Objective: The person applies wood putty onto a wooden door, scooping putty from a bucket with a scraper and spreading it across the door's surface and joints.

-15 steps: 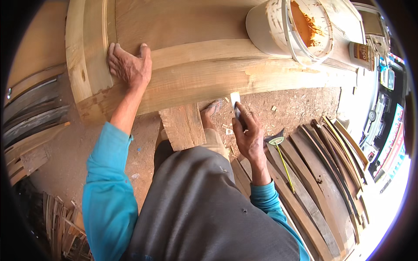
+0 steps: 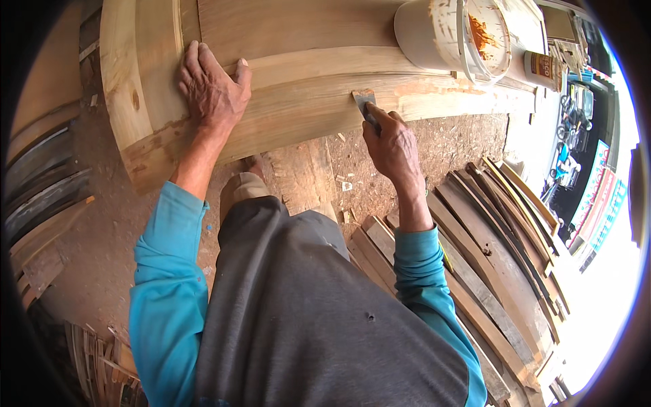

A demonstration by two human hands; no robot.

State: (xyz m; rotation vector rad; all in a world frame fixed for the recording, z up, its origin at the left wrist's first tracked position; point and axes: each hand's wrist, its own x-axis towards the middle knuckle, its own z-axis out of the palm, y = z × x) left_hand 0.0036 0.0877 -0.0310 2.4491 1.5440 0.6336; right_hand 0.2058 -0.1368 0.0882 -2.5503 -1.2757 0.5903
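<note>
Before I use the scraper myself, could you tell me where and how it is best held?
I would grip the scraper by its dark handle, coming from the near side, as the right hand does: the handle points back that way, while the flat blade points outward over the wooden frame.

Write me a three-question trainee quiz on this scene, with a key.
1. Which hand holds the scraper?
2. Fill in: The smears inside the bucket are ____ in colour.
3. True or false: The left hand grips the bucket.

Key:
1. The right hand.
2. Orange.
3. False; it rests on the wooden panel.
</note>
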